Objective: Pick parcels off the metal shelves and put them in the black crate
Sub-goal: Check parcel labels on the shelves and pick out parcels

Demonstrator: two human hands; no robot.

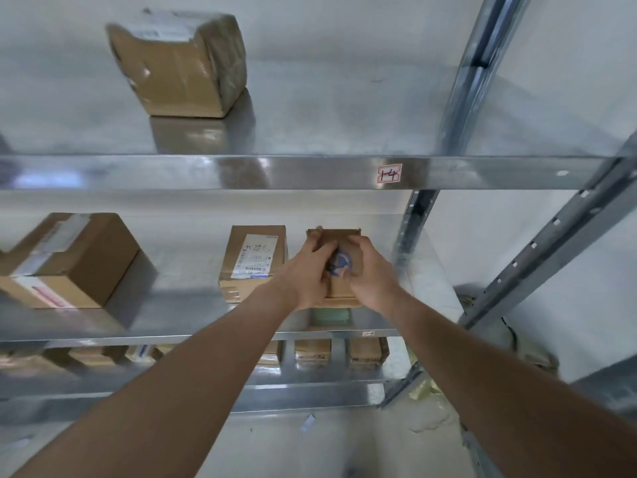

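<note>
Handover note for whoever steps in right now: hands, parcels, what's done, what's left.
Left hand and right hand: both grip the small brown box with the blue round sticker at the right end of the middle shelf; whether it is lifted yet cannot be told.
Beside it to the left: a labelled box. Further left: a larger box. Top shelf: one taped box. Lower shelf: more small boxes.
The black crate is out of view.
Done: grasp. Left: carry this box to the crate, then the remaining parcels.
</note>
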